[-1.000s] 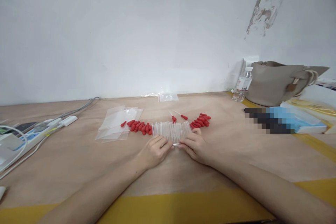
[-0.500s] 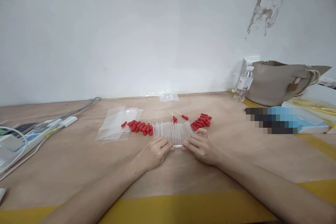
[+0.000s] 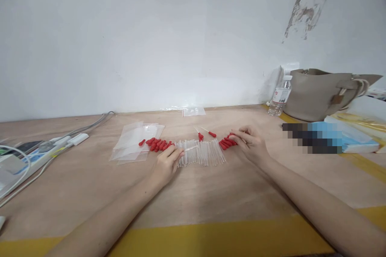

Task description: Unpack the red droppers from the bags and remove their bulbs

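Observation:
A row of clear glass dropper tubes [image 3: 205, 153] lies on the wooden table [image 3: 211, 192]. My left hand [image 3: 167, 161] pinches one clear tube [image 3: 190, 148], lifted slightly over the row's left end. Left of it lies a heap of red rubber bulbs [image 3: 158, 144]. My right hand [image 3: 251, 143] rests on a second heap of red bulbs [image 3: 226, 142] at the row's right end, fingers closing on one. Two assembled droppers [image 3: 206, 131] with red bulbs lie just behind the row.
Clear plastic bags [image 3: 135, 140] lie at the left, another small bag [image 3: 193, 111] by the wall. A power strip with cables [image 3: 45, 148] sits far left. A water bottle [image 3: 280, 96], a beige handbag [image 3: 319, 93] and blue packets [image 3: 350, 140] stand at the right.
Both hands left the near edge of the tube row. The left hand picked up one tube; the right hand moved up and right onto the red bulbs.

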Available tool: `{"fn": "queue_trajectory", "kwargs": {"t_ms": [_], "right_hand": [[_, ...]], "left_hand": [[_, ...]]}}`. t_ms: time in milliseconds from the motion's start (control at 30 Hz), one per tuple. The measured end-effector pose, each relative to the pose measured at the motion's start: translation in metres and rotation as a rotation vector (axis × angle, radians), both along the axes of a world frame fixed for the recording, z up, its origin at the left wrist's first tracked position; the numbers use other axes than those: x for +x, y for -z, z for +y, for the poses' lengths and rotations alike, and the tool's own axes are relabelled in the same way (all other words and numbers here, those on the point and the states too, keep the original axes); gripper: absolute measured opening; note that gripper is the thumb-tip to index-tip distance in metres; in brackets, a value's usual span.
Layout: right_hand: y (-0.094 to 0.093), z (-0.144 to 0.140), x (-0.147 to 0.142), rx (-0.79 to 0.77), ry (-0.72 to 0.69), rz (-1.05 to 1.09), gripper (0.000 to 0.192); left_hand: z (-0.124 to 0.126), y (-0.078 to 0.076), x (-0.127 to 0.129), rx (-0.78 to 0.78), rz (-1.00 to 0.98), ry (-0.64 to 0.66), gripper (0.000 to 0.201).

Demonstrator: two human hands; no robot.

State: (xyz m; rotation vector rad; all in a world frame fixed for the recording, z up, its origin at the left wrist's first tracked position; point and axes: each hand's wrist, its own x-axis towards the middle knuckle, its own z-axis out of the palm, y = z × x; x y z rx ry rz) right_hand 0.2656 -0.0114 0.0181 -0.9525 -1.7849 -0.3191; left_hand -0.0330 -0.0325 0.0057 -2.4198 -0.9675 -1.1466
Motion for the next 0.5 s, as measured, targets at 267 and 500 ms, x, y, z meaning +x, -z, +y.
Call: {"fn": "queue_trajectory", "kwargs": {"t_ms": [267, 500], "right_hand": [[-0.023, 0.073, 0.036, -0.728, 0.181, 0.297, 0.012], [-0.002, 0.105, 0.041, -0.845, 0.125, 0.264, 0.018]], "left_hand": [[0.006, -0.006, 0.025, -0.034, 0.065, -0.038, 0.038], [0.01, -0.003, 0.066, 0.004, 0.233, 0.017, 0.02]]}}
